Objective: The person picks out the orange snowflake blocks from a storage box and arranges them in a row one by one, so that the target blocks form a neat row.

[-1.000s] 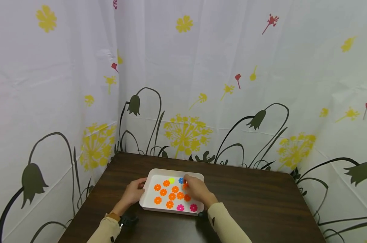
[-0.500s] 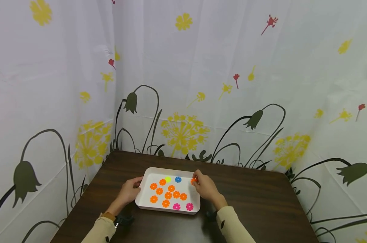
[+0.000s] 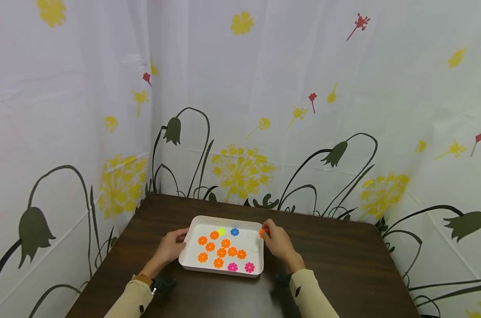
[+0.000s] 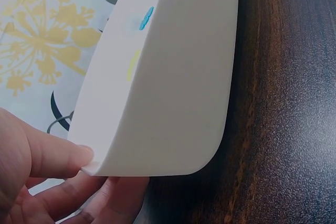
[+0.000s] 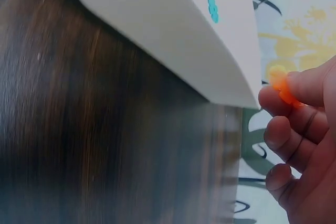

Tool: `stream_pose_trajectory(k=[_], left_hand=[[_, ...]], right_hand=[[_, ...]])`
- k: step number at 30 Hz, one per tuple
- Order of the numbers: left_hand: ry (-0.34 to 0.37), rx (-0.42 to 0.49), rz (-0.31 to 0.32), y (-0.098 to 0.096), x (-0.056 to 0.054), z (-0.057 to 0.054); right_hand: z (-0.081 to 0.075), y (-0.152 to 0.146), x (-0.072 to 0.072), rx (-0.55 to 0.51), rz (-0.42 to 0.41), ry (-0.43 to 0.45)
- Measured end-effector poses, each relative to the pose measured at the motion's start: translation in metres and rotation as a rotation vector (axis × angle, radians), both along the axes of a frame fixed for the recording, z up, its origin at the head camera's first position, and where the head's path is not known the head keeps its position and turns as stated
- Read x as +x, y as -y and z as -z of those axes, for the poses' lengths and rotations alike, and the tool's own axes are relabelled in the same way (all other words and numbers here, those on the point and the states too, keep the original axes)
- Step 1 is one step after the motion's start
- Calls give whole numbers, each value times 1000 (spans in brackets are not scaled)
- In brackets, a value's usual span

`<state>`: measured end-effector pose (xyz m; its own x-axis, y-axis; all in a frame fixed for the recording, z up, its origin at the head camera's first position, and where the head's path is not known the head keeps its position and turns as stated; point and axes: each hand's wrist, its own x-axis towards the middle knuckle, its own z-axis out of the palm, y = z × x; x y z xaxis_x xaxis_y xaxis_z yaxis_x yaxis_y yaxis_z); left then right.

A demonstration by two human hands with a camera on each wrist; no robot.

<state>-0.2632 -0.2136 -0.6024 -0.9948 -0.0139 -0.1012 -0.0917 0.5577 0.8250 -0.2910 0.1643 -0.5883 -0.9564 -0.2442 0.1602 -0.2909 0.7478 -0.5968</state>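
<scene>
A white tray point(image 3: 192, 265) holds several flat, notched, flower-like plastic discs. They include orange discs point(image 3: 221, 252), pink discs point(image 3: 249, 267), one blue disc point(image 3: 234, 232) and one yellow disc point(image 3: 222, 231). My left hand point(image 3: 169, 247) grips the tray's left rim; in the left wrist view its thumb point(image 4: 58, 156) lies on the rim with fingers underneath. Just past the tray's right rim, my right hand point(image 3: 279, 242) pinches an orange disc point(image 5: 283, 85) between thumb and forefinger, its other fingers loosely curled. In the right wrist view that hand is apart from the tray wall.
The tray stands on a dark wood-grain table point(image 3: 336, 269). White curtains point(image 3: 288, 53) printed with flowers hang behind the table and along its sides. A dark strap point(image 3: 162, 285) sits on my left wrist.
My right hand has moved right, from over the tray to beyond its right rim, carrying the orange disc. My left hand stays on the left rim.
</scene>
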Motion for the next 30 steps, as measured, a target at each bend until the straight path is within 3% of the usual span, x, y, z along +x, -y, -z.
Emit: stream_pose_trajectory(k=[19, 30], left_hand=[[3, -23, -1, 0, -1, -3], [-14, 11, 3, 2, 0, 3]], right_hand=[[19, -35, -3, 6, 65, -13], [46, -47, 6, 28, 74, -9]])
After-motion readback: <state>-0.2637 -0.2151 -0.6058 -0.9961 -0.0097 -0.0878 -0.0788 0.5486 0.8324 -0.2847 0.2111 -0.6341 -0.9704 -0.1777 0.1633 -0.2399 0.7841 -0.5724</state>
